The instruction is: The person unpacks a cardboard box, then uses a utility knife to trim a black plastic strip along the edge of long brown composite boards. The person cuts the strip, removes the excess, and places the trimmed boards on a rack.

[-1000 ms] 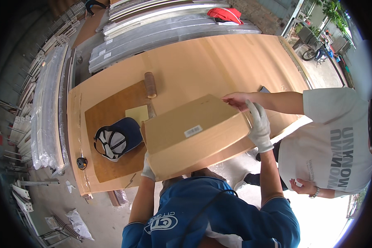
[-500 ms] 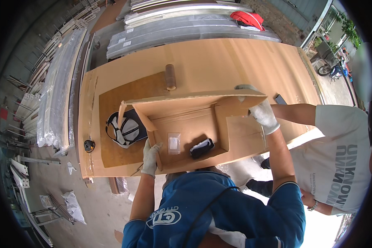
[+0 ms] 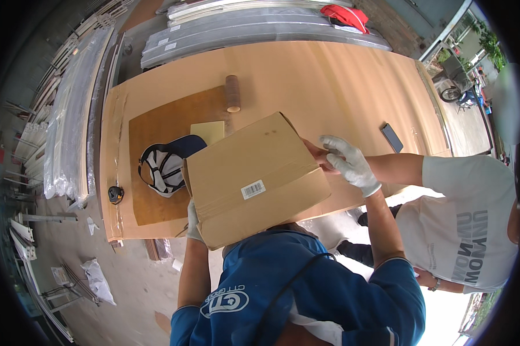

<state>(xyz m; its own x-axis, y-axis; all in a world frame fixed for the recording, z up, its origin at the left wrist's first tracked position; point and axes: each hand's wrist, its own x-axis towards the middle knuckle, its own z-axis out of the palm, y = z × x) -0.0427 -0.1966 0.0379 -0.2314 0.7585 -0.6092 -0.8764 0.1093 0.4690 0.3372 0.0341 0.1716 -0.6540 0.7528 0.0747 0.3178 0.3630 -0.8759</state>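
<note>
One tan rectangular cardboard box [image 3: 257, 181], mid-frame, now shows its outside, not its hollow; the white-gloved left hand [image 3: 193, 222] grips its left edge, the white-gloved right hand [image 3: 350, 166], now off it, is loosely open. One brown cylindrical tube [image 3: 232, 93]: upper centre.

Left fingers [image 3: 192, 212] mostly hidden behind carton [image 3: 254, 164]; carton's inside hidden.

Grey floor [image 3: 139, 282], brick wall [image 3: 407, 36], bright daylight [image 3: 444, 314] at the right.
</note>
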